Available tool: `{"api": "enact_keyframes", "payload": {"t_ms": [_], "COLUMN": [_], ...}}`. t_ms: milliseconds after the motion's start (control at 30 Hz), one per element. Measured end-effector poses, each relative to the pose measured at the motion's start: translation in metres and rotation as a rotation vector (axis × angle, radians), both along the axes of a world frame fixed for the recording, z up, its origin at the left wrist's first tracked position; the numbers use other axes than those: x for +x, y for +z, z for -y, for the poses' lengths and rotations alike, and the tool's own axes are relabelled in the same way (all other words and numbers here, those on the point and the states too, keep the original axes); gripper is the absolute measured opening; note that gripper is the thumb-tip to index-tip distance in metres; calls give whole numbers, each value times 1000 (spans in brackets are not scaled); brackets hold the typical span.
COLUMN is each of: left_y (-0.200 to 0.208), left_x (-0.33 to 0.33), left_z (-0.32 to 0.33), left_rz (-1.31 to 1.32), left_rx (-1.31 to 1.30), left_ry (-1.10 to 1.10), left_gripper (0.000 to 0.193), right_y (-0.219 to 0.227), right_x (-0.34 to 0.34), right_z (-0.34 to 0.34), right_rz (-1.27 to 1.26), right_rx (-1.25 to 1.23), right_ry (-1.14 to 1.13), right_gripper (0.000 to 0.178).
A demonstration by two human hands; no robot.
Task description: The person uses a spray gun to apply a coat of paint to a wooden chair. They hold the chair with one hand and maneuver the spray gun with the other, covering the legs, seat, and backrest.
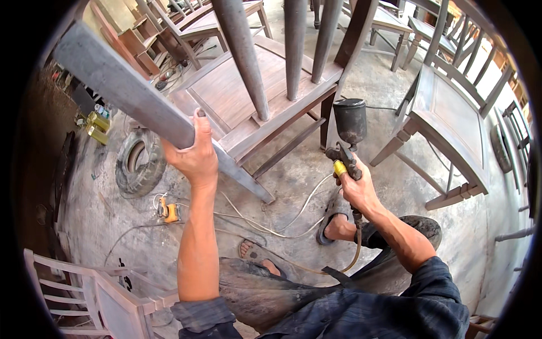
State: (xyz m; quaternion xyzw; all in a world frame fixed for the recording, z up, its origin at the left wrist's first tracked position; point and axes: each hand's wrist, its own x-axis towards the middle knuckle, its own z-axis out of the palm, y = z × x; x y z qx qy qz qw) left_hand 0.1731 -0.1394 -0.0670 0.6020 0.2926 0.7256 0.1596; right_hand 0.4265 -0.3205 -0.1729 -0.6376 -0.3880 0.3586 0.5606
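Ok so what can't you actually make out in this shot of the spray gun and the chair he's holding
Head view only:
- Spray gun nozzle: faces away, so any spray is not visible.
- Right hand: fingers wrap the handle, hiding the trigger.
- Left hand: palm hidden behind the chair rail it grips.
- Hose: its far end drops behind the person's knee.
- Chair: its spindles are cut off by the top edge.
- Small cans at left: too small to identify.

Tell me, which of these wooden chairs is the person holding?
The dark-stained chair in the middle: the left hand grips its top rail, unlike the others standing untouched.
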Motion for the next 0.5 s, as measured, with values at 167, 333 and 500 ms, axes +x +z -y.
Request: {"api": "enact_keyframes", "payload": {"t_ms": [167,333,500], "left_y": [-2,3,5], "left_x": [-1,1,1], "left_z": [-3,1,6], "left_rz": [7,-10,5], "left_rx": [39,6,-53], "left_ry": [15,32,5], "left_gripper": [20,21,26], "right_y": [4,7,-1], "right_x": [-26,-46,-30], "right_z": [0,-5,-23], "right_rz": [12,-64,-5], "right_rx": [-19,-97,-43], "right_ry": [102,151,61], "right_gripper": [33,30,30]}}
